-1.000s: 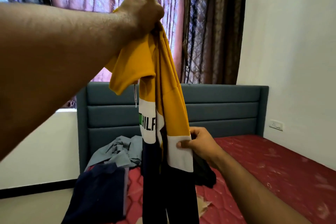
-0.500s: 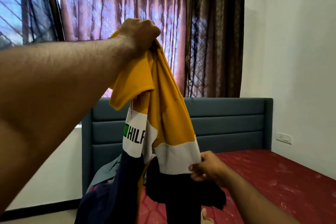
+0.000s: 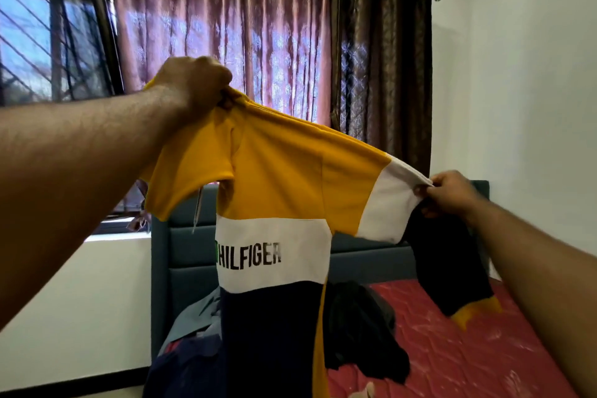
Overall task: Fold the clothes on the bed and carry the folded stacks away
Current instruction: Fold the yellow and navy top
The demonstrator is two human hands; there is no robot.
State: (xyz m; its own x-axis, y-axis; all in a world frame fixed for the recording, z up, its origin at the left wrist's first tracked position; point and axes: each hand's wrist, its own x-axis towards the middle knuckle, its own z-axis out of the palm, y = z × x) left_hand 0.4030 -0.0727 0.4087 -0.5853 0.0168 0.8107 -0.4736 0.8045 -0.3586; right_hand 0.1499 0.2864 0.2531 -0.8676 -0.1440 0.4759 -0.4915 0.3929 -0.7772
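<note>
The left hand (image 3: pixel 193 84) is clenching the shirt (image 3: pixel 274 191) at its shoulder, while the right hand (image 3: pixel 452 194) is pinching the sleeve, stretching it above the bed (image 3: pixel 468 359). Being soft, light and floppy, it is probably best gripped at both shoulders.

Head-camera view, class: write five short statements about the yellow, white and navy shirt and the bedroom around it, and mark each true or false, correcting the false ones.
1. The left hand grips the yellow, white and navy shirt at its top. True.
2. The right hand is empty. False: its fingers pinch the white band of the sleeve.
3. The shirt lies flat on the red quilted mattress. False: it is held up in the air, spread between both hands.
4. A crumpled black garment lies on the mattress. True.
5. The padded headboard is red. False: it is blue-grey.
</note>
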